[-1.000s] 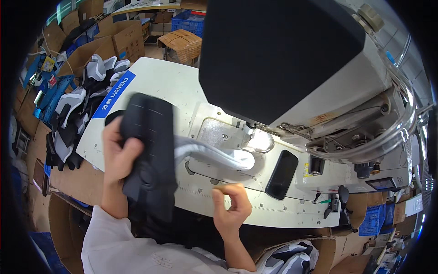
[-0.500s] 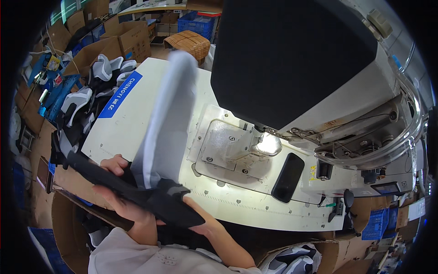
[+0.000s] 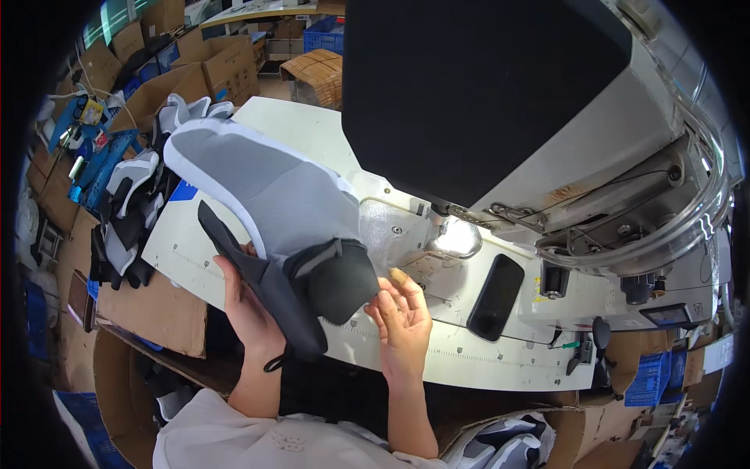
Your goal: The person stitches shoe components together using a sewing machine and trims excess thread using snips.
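My left hand [image 3: 246, 309] grips a shoe upper [image 3: 269, 211], grey mesh with a white border and black parts, held tilted above the white machine table [image 3: 469, 352]. My right hand [image 3: 401, 316] is beside it with the palm up and fingers apart, fingertips touching the black rounded end of the upper. Behind the hands is the metal plate [image 3: 394, 234] of a large sewing machine [image 3: 500, 102], lit by a small lamp [image 3: 455, 238].
A black phone [image 3: 494, 295] lies on the table to the right of my hands. A pile of grey, white and black shoe uppers [image 3: 129, 207] sits at the left edge. Cardboard boxes [image 3: 195, 78] stand behind and to the left; more uppers [image 3: 508, 445] lie below.
The shoe upper has been turned from a flat, low hold to raised with its grey side up. My right hand came out from under it and opened at its black end.
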